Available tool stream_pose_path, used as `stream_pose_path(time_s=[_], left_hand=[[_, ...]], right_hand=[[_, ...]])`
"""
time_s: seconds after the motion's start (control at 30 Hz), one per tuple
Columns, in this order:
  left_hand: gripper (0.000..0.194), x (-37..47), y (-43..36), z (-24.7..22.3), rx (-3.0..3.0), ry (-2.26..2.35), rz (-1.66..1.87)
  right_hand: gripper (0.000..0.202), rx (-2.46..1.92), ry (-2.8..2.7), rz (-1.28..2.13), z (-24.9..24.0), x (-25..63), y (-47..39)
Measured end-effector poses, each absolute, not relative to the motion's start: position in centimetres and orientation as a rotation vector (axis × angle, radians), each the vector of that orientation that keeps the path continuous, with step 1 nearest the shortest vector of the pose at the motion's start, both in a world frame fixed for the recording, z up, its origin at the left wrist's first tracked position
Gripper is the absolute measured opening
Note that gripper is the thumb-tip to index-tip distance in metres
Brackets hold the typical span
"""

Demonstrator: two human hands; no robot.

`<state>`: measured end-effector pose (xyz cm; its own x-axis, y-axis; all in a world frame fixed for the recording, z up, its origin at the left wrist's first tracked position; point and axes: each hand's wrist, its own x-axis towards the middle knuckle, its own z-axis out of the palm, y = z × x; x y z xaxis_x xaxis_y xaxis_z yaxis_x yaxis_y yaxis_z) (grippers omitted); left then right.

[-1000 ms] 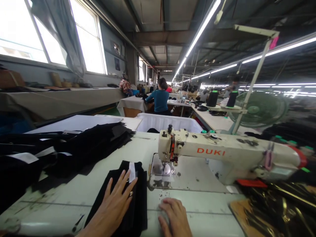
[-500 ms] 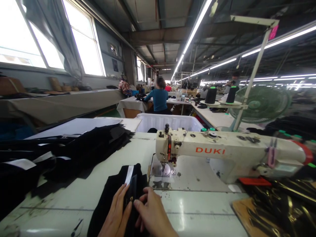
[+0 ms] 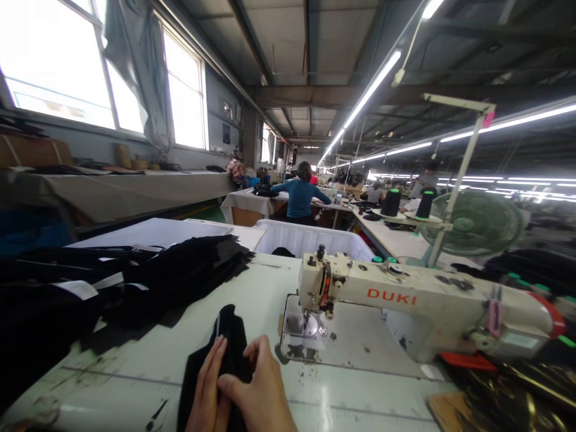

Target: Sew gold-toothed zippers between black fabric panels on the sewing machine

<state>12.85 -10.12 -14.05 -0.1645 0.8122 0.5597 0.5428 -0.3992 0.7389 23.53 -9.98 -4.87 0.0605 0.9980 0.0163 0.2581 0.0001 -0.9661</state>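
Observation:
A black fabric piece [image 3: 231, 330] lies lengthwise on the table in front of me, folded, with only a thin line of its white strip [image 3: 218, 327] showing. My left hand [image 3: 207, 387] is closed along the left side of the fold, its straight fingers pressed together against the cloth. From the right, my right hand [image 3: 261, 387] grips the same piece, its thumb reaching across to the left fingers and its index finger bent. Part of the cloth is hidden under both hands. The sewing machine [image 3: 382, 294], marked DUKI, stands just to the right.
Stacked black fabric pieces [image 3: 166, 288] with white strips cover the table's left side. Small thread snips [image 3: 157, 415] lie near the front. A white bin [image 3: 315, 237] stands behind the table, and gold-edged black pieces [image 3: 508, 390] lie at right. A person in blue [image 3: 300, 198] sits ahead.
The black piece is now folded over: its white strip has narrowed to a line, and the dark panel with a gold mark is out of sight. My view has shifted slightly left and up.

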Motion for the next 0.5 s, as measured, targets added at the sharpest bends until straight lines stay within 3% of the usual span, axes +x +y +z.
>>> stream_pose_path(time_s=[0.1, 0.13, 0.27, 0.37, 0.5], left_hand=[[0.055, 10.9, -10.3, -12.5, 2.001, 1.623, 1.618], [0.057, 10.2, -10.3, -12.0, 2.112, 1.613, 1.629], [0.062, 9.1, -9.4, -11.6, 2.757, 1.438, 1.395], [0.066, 10.3, -7.8, -13.3, 3.052, 1.343, 1.083], [0.059, 11.5, -6.0, -14.6, 2.926, 1.361, 0.693]], right_hand=[[0.059, -1.337, -1.297, 1.064, -2.9, 22.2, -9.9], [0.056, -1.264, -1.303, 1.091, -2.6, 22.1, -9.9], [0.009, -1.185, -1.402, 0.97, -4.7, 23.5, -8.9], [0.007, -1.44, -1.376, 0.764, -8.8, 25.9, -7.6], [0.014, -1.457, -1.382, 0.835, -12.4, 29.9, -7.8]])
